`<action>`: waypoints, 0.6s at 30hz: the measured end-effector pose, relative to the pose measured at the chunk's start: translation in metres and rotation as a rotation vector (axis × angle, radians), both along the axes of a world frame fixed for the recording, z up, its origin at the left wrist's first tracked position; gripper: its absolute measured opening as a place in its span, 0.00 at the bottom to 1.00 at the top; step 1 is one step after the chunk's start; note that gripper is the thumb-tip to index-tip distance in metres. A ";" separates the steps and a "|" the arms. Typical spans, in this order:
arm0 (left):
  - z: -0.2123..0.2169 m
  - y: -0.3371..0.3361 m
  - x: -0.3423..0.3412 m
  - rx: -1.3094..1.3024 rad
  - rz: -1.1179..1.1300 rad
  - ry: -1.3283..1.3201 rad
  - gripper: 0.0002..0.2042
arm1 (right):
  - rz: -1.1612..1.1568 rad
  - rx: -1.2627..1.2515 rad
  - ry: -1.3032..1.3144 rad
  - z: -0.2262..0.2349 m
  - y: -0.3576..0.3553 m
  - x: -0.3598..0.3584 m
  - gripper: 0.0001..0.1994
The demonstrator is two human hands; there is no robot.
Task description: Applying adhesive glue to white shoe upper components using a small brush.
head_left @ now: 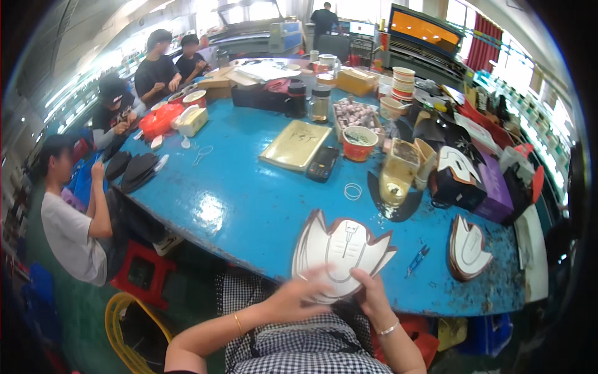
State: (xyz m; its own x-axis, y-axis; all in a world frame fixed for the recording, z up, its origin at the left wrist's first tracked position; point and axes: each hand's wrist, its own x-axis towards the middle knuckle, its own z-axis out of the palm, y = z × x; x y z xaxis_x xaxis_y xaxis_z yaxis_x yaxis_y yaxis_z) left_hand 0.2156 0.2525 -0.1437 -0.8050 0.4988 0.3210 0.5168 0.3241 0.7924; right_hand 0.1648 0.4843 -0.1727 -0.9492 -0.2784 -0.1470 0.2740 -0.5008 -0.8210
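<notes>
A stack of white shoe-upper pieces [346, 246] with brown edges and grey printed lines is at the table's near edge, its layers fanned out at the left. My right hand [375, 299] grips its lower right side, thumb on top; the fingers beneath are hidden. Over the lower left of the stack is my left hand [299, 295], slightly blurred, its fingers stretched out and apart. I cannot tell whether it touches the pieces. Blue thread snips [417, 260] lie to the right, and beyond them a second stack of white shoe-upper pieces [468, 249].
On the blue table [243, 181] are a yellow book [295, 145], a black device [322, 164], a tub [360, 143] and a yellowish container [398, 171]. Boxes and shoe parts crowd the right. Several people sit or stand at the left; a red stool [143, 271] is beside the table.
</notes>
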 end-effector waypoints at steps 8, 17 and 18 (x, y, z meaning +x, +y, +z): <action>-0.040 -0.025 0.024 0.970 0.168 -1.052 0.41 | 0.145 0.003 0.029 0.006 0.028 0.047 0.39; -0.089 -0.016 0.097 1.096 0.005 -1.003 0.35 | 0.732 -0.049 -0.038 -0.012 0.063 0.072 0.25; -0.091 -0.015 0.101 1.093 0.014 -0.990 0.35 | 0.703 0.445 0.082 0.011 0.051 0.075 0.23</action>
State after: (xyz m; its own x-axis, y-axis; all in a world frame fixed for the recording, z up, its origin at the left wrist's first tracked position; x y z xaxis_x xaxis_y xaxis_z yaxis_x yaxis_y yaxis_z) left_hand 0.3162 0.2371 -0.2343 -0.9186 0.3670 -0.1468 -0.3668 -0.6534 0.6622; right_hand 0.2396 0.5349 -0.1618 -0.5883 -0.7421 -0.3211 0.3320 0.1405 -0.9328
